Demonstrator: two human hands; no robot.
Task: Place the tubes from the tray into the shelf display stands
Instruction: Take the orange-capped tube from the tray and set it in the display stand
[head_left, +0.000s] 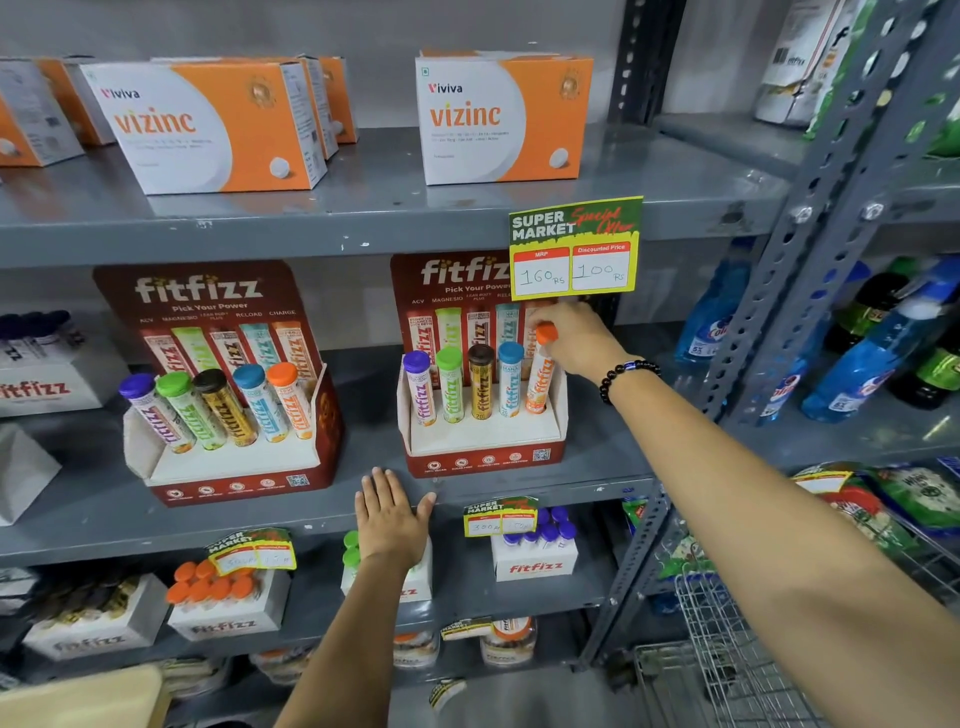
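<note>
The right forearm (753, 499) reaches up to the right hand (576, 340), fingers closed round the orange-capped tube (540, 374) standing in the right display stand (483, 441)'s end slot. The left hand (392, 519) lies flat and empty on the shelf edge (156, 535). The tube looks light, stiff and slick, so gripping just under the cap seems best.

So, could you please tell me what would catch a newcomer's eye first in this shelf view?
Probably the two red fitfizz display stands on the middle shelf, the left stand and the right stand, each holding five colour-capped tubes. At the right stand, the right hand grips the orange-capped tube in the end slot, just below the yellow price tag. The left hand lies flat on the shelf edge between the stands.
</note>
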